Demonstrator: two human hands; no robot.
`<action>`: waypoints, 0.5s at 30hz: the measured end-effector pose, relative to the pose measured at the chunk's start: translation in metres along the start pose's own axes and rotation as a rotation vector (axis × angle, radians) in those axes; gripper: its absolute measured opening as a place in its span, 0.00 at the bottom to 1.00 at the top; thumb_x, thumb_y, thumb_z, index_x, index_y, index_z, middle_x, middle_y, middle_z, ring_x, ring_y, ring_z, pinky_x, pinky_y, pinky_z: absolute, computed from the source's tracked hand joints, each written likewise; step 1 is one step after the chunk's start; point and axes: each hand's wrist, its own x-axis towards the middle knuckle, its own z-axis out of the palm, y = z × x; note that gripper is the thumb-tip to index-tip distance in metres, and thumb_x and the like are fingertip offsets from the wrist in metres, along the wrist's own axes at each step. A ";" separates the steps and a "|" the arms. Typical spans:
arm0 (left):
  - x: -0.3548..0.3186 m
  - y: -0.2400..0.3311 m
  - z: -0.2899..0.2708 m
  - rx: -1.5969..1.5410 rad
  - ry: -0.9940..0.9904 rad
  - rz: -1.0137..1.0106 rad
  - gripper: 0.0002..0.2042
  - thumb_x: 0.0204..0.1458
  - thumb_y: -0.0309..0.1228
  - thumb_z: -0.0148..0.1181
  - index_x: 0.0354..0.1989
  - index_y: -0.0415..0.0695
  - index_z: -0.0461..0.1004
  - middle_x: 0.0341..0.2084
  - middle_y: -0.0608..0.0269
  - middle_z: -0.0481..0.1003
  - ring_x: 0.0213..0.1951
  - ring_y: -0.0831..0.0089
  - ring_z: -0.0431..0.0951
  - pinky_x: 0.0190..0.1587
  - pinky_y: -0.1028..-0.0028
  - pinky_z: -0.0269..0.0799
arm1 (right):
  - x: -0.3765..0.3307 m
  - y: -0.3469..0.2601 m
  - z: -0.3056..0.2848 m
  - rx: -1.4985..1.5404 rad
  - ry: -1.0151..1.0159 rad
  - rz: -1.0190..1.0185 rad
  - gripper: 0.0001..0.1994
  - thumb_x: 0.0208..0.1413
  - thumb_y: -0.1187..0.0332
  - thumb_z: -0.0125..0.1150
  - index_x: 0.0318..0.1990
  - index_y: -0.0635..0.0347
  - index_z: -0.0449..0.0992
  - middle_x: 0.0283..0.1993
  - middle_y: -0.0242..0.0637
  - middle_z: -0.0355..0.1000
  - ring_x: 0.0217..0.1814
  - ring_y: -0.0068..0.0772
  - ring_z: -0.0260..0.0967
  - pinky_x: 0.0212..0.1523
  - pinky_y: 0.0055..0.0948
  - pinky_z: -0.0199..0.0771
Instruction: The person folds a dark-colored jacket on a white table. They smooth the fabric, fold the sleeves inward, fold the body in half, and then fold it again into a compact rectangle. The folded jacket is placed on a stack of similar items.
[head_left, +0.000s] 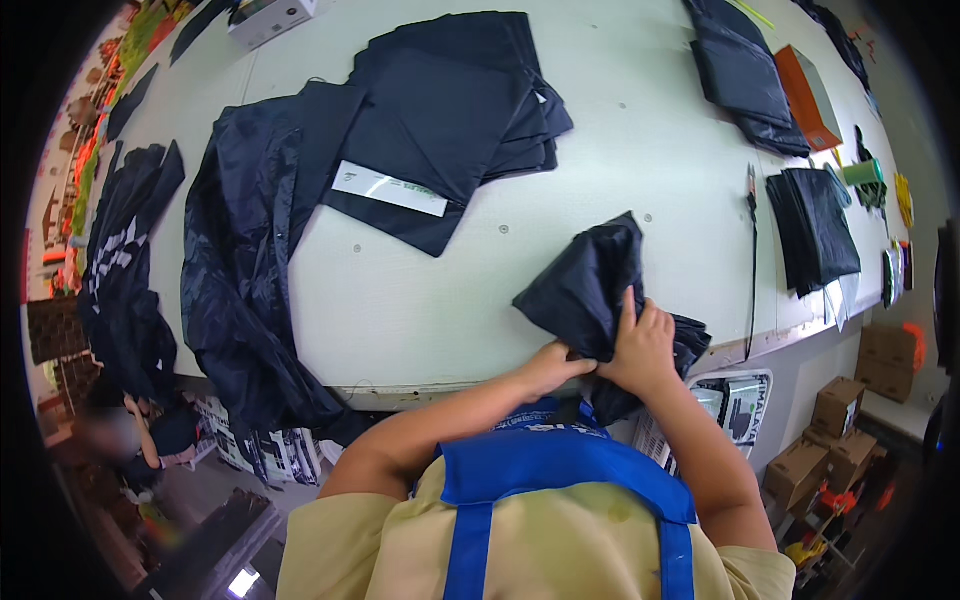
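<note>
Fabric (587, 282) (dark, bunched) lies against both hands (550, 370) (643, 348), mostly beyond them.

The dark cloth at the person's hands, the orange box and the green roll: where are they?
Dark cloth (585, 285), head view: on its raised, folded part.
Orange box (807, 97), head view: on its long orange face.
Green roll (863, 173), head view: on its side.

A glossy, near-black fabric bundle (585, 280) lies creased and bunched, right of centre at the near edge of the pale table (430, 320). Its bulky part rises to a blunt point on the far side; looser, crumpled folds gather at its near right.
</note>
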 end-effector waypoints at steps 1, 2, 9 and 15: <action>0.000 -0.001 -0.027 0.297 -0.064 0.158 0.14 0.51 0.31 0.59 0.44 0.37 0.73 0.35 0.58 0.75 0.38 0.69 0.75 0.46 0.67 0.69 | 0.004 0.005 -0.004 -0.043 -0.005 -0.002 0.57 0.25 0.54 0.74 0.67 0.66 0.49 0.53 0.64 0.59 0.54 0.60 0.60 0.59 0.50 0.54; -0.005 0.016 -0.061 0.704 0.019 0.254 0.14 0.51 0.32 0.58 0.44 0.37 0.73 0.37 0.55 0.75 0.40 0.65 0.75 0.48 0.64 0.68 | 0.006 0.014 -0.001 -0.036 0.028 -0.013 0.55 0.26 0.58 0.72 0.67 0.64 0.50 0.51 0.61 0.61 0.53 0.58 0.61 0.58 0.49 0.56; -0.048 0.075 -0.165 1.678 0.670 -0.053 0.40 0.49 0.51 0.58 0.67 0.43 0.52 0.67 0.39 0.46 0.67 0.45 0.48 0.65 0.51 0.47 | 0.019 0.030 -0.018 0.111 -0.046 0.085 0.54 0.25 0.62 0.69 0.66 0.64 0.49 0.45 0.53 0.63 0.49 0.56 0.64 0.53 0.43 0.63; -0.042 0.040 -0.039 1.299 0.202 0.381 0.29 0.43 0.45 0.63 0.55 0.46 0.68 0.54 0.53 0.67 0.51 0.54 0.68 0.51 0.56 0.62 | 0.021 0.047 -0.021 0.253 -0.004 0.157 0.55 0.26 0.62 0.70 0.66 0.66 0.47 0.46 0.57 0.66 0.48 0.58 0.66 0.52 0.43 0.67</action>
